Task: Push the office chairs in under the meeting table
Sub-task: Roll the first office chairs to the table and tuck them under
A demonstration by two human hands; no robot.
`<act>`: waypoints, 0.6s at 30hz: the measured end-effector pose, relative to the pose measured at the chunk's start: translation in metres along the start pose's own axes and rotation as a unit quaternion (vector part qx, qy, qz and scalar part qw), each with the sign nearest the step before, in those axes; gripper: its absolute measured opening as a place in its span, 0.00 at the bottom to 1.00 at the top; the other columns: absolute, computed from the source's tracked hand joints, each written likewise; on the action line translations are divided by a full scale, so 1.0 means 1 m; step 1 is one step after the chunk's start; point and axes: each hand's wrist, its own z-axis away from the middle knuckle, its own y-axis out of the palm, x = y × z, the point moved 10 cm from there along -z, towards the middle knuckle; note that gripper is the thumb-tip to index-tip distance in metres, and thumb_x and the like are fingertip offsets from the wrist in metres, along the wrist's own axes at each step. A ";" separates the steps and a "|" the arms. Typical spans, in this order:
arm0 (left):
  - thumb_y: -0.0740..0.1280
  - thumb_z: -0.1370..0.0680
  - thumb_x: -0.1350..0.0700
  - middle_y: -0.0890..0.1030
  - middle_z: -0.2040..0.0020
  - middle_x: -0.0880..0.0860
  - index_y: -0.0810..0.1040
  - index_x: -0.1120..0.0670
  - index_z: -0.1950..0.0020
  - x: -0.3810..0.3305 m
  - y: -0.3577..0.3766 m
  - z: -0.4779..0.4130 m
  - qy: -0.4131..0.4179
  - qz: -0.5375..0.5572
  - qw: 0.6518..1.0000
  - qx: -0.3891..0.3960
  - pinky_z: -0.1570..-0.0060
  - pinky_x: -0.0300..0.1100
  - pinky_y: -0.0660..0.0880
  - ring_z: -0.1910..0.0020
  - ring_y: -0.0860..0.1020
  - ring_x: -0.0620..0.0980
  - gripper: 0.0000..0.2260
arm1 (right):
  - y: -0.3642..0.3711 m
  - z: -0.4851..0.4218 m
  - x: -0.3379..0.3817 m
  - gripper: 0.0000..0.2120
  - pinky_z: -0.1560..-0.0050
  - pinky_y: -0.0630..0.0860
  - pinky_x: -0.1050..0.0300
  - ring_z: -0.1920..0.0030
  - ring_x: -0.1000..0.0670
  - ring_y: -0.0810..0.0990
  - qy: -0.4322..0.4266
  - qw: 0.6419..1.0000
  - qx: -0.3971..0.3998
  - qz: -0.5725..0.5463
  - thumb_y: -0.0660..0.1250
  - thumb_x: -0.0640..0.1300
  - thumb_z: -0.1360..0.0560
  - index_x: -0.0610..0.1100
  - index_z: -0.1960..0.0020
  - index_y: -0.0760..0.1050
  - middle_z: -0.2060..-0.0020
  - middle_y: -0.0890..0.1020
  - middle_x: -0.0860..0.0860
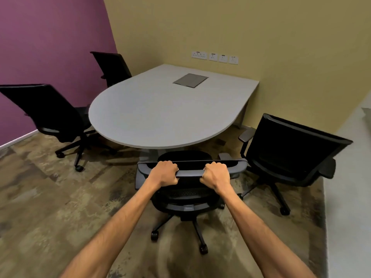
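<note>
A grey meeting table with a rounded near end stands against the yellow wall. Right in front of me is a black office chair; its seat front reaches just under the table's near edge. My left hand and my right hand both grip the top bar of its backrest. A second black chair stands apart from the table at the right, angled. A third chair sits at the left, its seat facing the table. A fourth chair is at the far left, close to the table.
A metal cable hatch is set in the tabletop. Wall sockets line the yellow wall behind it. A purple wall closes the left side. The floor is patterned brown carpet; a pale strip of floor runs along the right.
</note>
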 end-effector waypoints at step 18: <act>0.65 0.30 0.54 0.81 0.63 0.57 0.82 0.58 0.59 -0.020 -0.015 -0.178 -0.139 0.018 0.990 -0.034 0.56 0.51 0.75 0.60 0.79 0.58 0.10 | 0.009 -0.171 -0.125 0.10 0.71 0.60 0.58 0.74 0.47 0.69 -0.126 0.992 0.015 0.015 0.63 0.47 0.31 0.43 0.68 0.75 0.76 0.70 0.50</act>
